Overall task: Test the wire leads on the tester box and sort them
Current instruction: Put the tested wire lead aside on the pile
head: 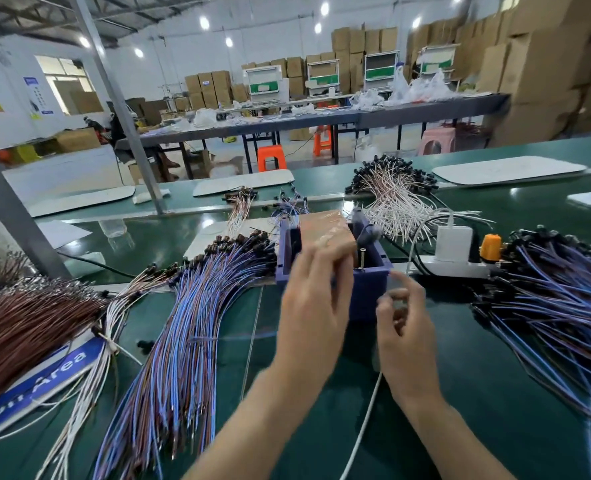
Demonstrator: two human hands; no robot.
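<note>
Both hands are pretty smeared, so there's no telling if the left hand (313, 306) or the right hand (404, 327) is pinching anything. The left one covers part of the tester box (370, 282) front. The blue sign (44, 375) only reads "Area" clearly, and the frame's left edge chops off the brown wires (17, 327).
</note>
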